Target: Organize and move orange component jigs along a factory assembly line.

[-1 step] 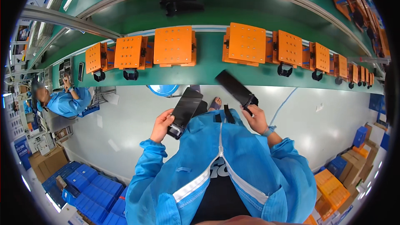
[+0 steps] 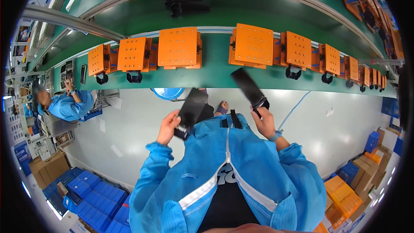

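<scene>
My left hand (image 2: 169, 127) is closed round the lower side of a black handheld device (image 2: 192, 108) with a flat dark face and a thicker near end. That device tilts up to the right and is blurred by motion. In my right hand (image 2: 265, 122), the fingers grip the near end of a second black handheld device (image 2: 248, 86), which leans up to the left. Its far end overlaps the front edge of the green bench (image 2: 211, 80) in the view. The two devices are apart, held in front of my blue jacket.
Orange fixture blocks (image 2: 177, 46) line the bench, several with black clamps (image 2: 293, 72) at the front. Black parts (image 2: 185, 5) lie further back. A blue round stool (image 2: 167, 93) stands below the bench edge. At left sits a co-worker (image 2: 71, 103). Blue bins (image 2: 97, 198) stand lower left.
The device in my right hand has swung to a steeper angle, its far end moving right. The one in my left hand has shifted slightly up and left.
</scene>
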`<state>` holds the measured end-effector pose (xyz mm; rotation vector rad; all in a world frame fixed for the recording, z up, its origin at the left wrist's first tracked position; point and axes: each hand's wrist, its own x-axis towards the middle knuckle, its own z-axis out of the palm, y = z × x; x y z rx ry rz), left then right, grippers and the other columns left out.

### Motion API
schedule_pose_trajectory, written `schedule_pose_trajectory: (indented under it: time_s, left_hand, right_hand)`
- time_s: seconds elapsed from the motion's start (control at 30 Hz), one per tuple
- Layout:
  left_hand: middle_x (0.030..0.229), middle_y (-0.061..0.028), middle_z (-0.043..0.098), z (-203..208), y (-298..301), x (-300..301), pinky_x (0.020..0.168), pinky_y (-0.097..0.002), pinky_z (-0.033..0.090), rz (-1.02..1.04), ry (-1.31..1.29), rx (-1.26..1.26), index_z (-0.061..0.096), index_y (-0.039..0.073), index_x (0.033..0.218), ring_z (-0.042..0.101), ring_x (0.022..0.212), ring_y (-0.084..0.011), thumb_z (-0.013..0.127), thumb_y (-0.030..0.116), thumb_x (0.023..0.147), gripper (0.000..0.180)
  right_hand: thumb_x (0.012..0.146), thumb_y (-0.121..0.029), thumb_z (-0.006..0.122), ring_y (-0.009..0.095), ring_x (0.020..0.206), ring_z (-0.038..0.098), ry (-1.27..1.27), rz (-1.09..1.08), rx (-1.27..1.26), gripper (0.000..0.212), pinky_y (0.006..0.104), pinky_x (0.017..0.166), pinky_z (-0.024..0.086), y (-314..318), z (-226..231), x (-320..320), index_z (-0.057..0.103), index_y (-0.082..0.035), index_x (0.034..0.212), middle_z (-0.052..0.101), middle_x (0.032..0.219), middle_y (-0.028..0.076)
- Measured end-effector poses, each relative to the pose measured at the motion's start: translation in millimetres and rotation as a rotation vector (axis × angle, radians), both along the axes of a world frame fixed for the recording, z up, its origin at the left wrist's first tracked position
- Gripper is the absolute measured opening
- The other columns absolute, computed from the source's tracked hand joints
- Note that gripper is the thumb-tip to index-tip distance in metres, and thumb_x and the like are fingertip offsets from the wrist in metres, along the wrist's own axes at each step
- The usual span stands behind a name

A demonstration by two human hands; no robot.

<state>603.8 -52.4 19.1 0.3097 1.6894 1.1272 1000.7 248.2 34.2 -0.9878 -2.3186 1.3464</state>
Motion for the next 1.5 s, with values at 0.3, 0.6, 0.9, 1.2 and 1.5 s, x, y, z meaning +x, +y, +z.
schedule_pose_trajectory:
  time_s: [0.3, 0.6, 0.9, 1.2, 1.5]
  left_hand:
    - [0.155, -0.011, 0.075, -55, 66, -18, 0.124, -0.034, 0.051, 0.301, 0.014, 0.225, 0.06, -0.003, 0.171, 0.07, 0.14, -0.02, 0.064, 0.01, 0.121, 0.052]
    - [0.155, -0.0135, 0.075, -61, 60, -38, 0.122, -0.0365, 0.055, 0.341, 0.001, 0.176, 0.059, -0.006, 0.171, 0.072, 0.139, -0.0232, 0.061, 0.006, 0.12, 0.053]
    - [0.163, -0.0259, 0.059, -88, 198, -66, 0.13, -0.0475, 0.047, 0.422, 0.616, 0.075, 0.056, -0.007, 0.171, 0.057, 0.154, -0.0422, 0.068, 0.027, 0.121, 0.062]
    - [0.175, -0.0333, 0.025, -69, 195, -24, 0.136, -0.0608, 0.041, 0.154, 0.778, 0.078, 0.022, -0.002, 0.181, 0.04, 0.16, -0.0571, 0.104, 0.021, 0.086, 0.128]
    - [0.178, -0.0347, 0.022, -68, 190, -42, 0.137, -0.0586, 0.037, 0.047, 0.781, 0.068, 0.024, -0.001, 0.18, 0.028, 0.166, -0.0538, 0.105, 0.013, 0.08, 0.129]
  right_hand:
    - [0.104, -0.008, 0.085, 0.044, 0.086, 0.073, -0.039, -0.291, 0.464, 0.015, 0.0538, 0.076, 0.058, -16, -21, -10, 0.078, 0.003, 0.108, 0.079, 0.098, 0.02]
    - [0.106, -0.008, 0.084, 0.043, 0.088, 0.073, -0.126, -0.241, 0.554, 0.015, 0.053, 0.079, 0.058, 1, -5, -18, 0.078, 0.004, 0.111, 0.081, 0.103, 0.02]
    - [0.103, -0.02, 0.084, 0.054, 0.13, 0.067, -0.28, -0.293, 0.546, 0.053, 0.0608, 0.115, 0.056, 73, -72, -132, 0.067, 0.007, 0.145, 0.072, 0.146, 0.031]
    - [0.093, -0.022, 0.098, 0.052, 0.146, 0.056, -0.122, -0.738, 0.408, 0.103, 0.0545, 0.125, 0.05, 73, -90, -144, 0.042, 0.003, 0.176, 0.047, 0.162, 0.032]
    - [0.093, -0.028, 0.099, 0.051, 0.144, 0.057, -0.105, -0.751, 0.202, 0.101, 0.0542, 0.123, 0.052, 75, -87, -155, 0.045, 0.003, 0.172, 0.051, 0.158, 0.032]
